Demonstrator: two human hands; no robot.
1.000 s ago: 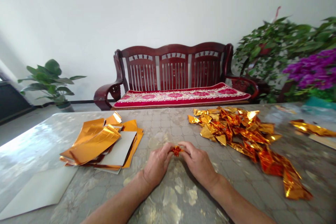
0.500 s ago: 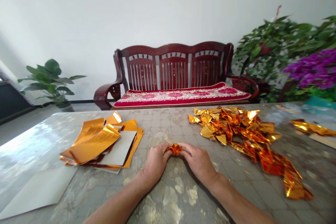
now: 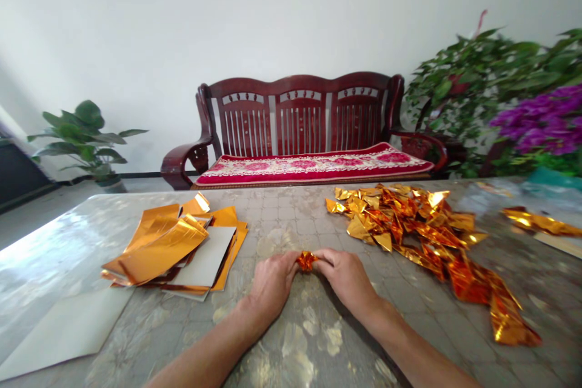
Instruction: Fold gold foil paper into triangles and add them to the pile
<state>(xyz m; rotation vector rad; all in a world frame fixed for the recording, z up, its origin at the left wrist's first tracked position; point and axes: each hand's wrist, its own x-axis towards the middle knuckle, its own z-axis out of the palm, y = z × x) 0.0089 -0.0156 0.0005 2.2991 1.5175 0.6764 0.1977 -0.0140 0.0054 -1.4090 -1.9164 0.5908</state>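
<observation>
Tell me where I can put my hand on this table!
There's bare tabletop between the gold foil sheets and the crumpled foil heap, just beyond the left hand and right hand holding a foil twist. More lies below the heap. Around the heap it's crowded.

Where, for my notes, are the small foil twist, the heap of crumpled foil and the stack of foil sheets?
small foil twist (image 3: 307, 261): head view, its middle
crumpled foil heap (image 3: 400, 221): head view, upper part
foil sheet stack (image 3: 159, 248): head view, top sheet
</observation>
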